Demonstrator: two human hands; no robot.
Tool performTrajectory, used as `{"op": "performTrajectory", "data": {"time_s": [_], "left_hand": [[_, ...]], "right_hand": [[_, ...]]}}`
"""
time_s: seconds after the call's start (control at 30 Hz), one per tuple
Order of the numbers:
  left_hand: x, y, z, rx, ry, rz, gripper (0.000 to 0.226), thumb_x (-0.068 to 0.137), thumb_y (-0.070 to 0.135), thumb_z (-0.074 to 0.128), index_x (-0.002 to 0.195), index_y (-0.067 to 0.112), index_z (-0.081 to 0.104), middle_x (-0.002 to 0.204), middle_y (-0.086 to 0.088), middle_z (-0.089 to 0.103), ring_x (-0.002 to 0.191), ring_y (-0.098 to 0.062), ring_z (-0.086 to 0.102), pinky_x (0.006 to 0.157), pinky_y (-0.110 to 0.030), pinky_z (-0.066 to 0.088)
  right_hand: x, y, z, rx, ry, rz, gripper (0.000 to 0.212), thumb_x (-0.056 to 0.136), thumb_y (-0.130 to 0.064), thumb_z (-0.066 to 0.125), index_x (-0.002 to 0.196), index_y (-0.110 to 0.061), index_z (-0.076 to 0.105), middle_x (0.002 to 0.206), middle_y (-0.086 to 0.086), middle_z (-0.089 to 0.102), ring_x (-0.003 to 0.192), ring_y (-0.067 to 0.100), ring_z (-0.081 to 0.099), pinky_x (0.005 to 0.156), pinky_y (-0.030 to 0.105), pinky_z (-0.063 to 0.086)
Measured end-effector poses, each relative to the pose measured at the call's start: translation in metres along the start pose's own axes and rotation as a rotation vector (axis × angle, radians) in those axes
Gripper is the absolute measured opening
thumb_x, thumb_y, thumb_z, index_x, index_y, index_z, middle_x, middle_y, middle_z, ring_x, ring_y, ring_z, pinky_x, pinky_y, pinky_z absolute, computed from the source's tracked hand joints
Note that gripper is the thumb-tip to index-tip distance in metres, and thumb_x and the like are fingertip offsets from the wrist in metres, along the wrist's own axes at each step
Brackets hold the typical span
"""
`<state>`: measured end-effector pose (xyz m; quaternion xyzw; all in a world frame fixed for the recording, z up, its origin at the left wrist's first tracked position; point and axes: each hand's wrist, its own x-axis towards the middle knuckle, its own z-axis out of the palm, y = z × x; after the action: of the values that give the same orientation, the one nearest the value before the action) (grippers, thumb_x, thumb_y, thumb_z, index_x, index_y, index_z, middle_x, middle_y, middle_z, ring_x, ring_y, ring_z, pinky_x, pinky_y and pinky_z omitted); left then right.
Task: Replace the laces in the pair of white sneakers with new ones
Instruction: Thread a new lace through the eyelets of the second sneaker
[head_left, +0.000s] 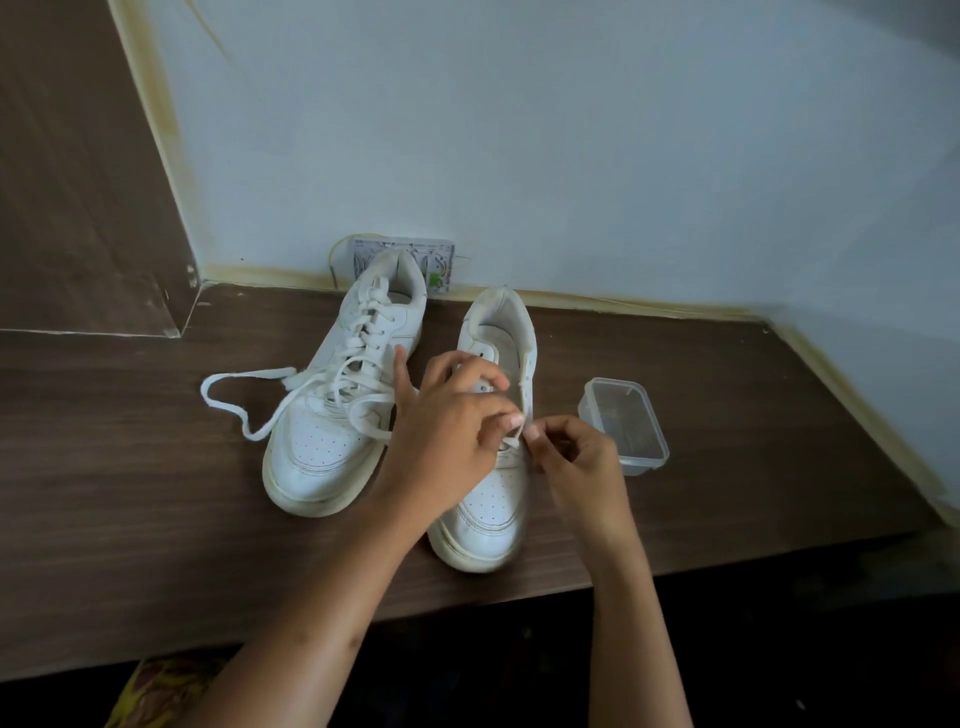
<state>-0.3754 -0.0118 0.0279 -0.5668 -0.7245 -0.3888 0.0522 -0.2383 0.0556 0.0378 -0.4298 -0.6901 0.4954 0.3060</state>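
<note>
Two white sneakers sat side by side on the brown tabletop (156, 493), toes toward the person, heels near the wall. Head view only. Left hand (447, 441) lay over the right sneaker (488, 499), fingers curled, thumb and forefinger pinching at the lace (511, 442) near the lowest eyelets. Right hand (571, 457) met it just beside, fingertips pinched on the same short bit of lace. Both grips were clenched on that lace; whether it was an old or a new one could not be told. Upper eyelets of this shoe looked bare, so judged step: working the lace at the bottom row, task well short of done.

To do it well, judged: keep the left grip steadying the eyelet flap, feed the tip straight through with the right, pull both ends even, keep the lace flat and untwisted.

Left of the grips, touching distance, the left sneaker (332, 415) was laced, its loose ends (234, 400) trailing out over the tabletop; one loop lay right by the left wrist and could snag. Right of the grips, near but apart, stood a clear plastic container (623, 426), contents unclear. Behind the heels, a wall socket plate (441, 260). Patterned fabric (156, 691) showed below the tabletop edge.
</note>
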Motion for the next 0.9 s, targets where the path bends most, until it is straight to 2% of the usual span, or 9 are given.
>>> {"op": "performTrajectory", "data": {"time_s": [0.1,0.2,0.3,0.43,0.53,0.6,0.73,0.83,0.9], "left_hand": [[0.003,-0.008,-0.005,-0.016,0.011,0.035,0.027,0.093,0.031,0.048,0.102,0.029,0.073,0.109,0.016,0.060,0.113,-0.013,0.054,0.116,-0.063,0.011],[0.003,-0.014,-0.010,-0.012,0.008,0.088,0.028,0.096,0.028,0.045,0.103,0.028,0.072,0.112,0.014,0.061,0.112,-0.012,0.055,0.119,-0.052,0.010],[0.004,-0.020,-0.016,0.003,0.026,0.110,0.022,0.091,0.016,0.057,0.100,0.026,0.073,0.122,0.007,0.059,0.111,-0.015,0.058,0.117,-0.057,0.017],[0.007,-0.032,-0.023,0.020,0.007,0.063,0.055,0.082,-0.004,0.064,0.121,0.036,0.067,0.139,0.002,0.051,0.119,-0.020,0.053,0.110,-0.064,0.027],[0.006,-0.037,-0.022,0.045,-0.037,0.079,0.068,0.081,-0.008,0.064,0.129,0.040,0.060,0.141,0.002,0.050,0.125,-0.021,0.048,0.111,-0.063,0.026],[0.005,-0.036,-0.021,0.076,-0.064,0.093,0.070,0.080,-0.008,0.062,0.130,0.041,0.060,0.140,0.006,0.052,0.127,-0.019,0.046,0.113,-0.062,0.023],[0.004,-0.035,-0.020,0.085,-0.090,0.080,0.065,0.080,-0.004,0.055,0.127,0.041,0.063,0.138,0.008,0.054,0.126,-0.021,0.048,0.112,-0.062,0.023],[0.003,-0.032,-0.019,0.099,-0.082,0.075,0.060,0.081,0.002,0.050,0.123,0.041,0.064,0.136,0.010,0.054,0.124,-0.018,0.049,0.112,-0.061,0.023],[0.003,-0.032,-0.019,0.099,-0.061,0.071,0.060,0.081,-0.002,0.055,0.121,0.042,0.063,0.135,0.012,0.054,0.123,-0.017,0.050,0.113,-0.057,0.023]], "right_hand": [[-0.001,0.001,-0.005,-0.121,-0.008,-0.032,0.011,0.096,-0.017,0.060,0.089,-0.009,0.065,0.070,-0.006,0.063,0.058,-0.003,0.055,0.057,0.012,0.044],[0.001,0.007,-0.021,-0.297,0.163,-0.030,0.012,0.099,-0.017,0.054,0.095,-0.009,0.063,0.080,-0.002,0.064,0.070,0.002,0.060,0.056,0.013,0.040],[0.004,0.024,-0.050,-0.390,0.479,0.091,0.017,0.099,-0.013,0.051,0.103,-0.002,0.063,0.099,0.013,0.064,0.091,0.026,0.059,0.070,0.027,0.036],[-0.003,0.025,-0.063,-0.392,0.699,0.105,0.015,0.096,-0.006,0.054,0.107,0.001,0.061,0.115,0.021,0.058,0.098,0.034,0.057,0.077,0.025,0.034],[-0.005,0.012,-0.048,-0.378,0.613,-0.027,0.014,0.094,-0.007,0.060,0.108,-0.006,0.060,0.120,0.008,0.050,0.081,0.012,0.054,0.074,0.014,0.038],[-0.004,0.006,-0.036,-0.379,0.442,-0.142,0.016,0.092,-0.012,0.066,0.108,-0.013,0.064,0.115,-0.001,0.054,0.081,0.002,0.059,0.070,0.006,0.039],[-0.001,0.002,-0.006,-0.316,0.057,-0.185,0.017,0.089,-0.019,0.071,0.105,-0.024,0.069,0.102,-0.010,0.067,0.085,-0.007,0.061,0.070,0.006,0.045],[0.000,0.001,0.000,-0.319,0.064,-0.211,0.008,0.087,-0.013,0.072,0.088,-0.022,0.071,0.085,-0.006,0.069,0.077,-0.002,0.063,0.066,0.008,0.045],[0.001,0.001,-0.007,-0.284,0.184,-0.188,0.008,0.085,-0.012,0.073,0.082,-0.019,0.072,0.079,-0.006,0.070,0.071,0.000,0.063,0.062,0.007,0.043]]}}
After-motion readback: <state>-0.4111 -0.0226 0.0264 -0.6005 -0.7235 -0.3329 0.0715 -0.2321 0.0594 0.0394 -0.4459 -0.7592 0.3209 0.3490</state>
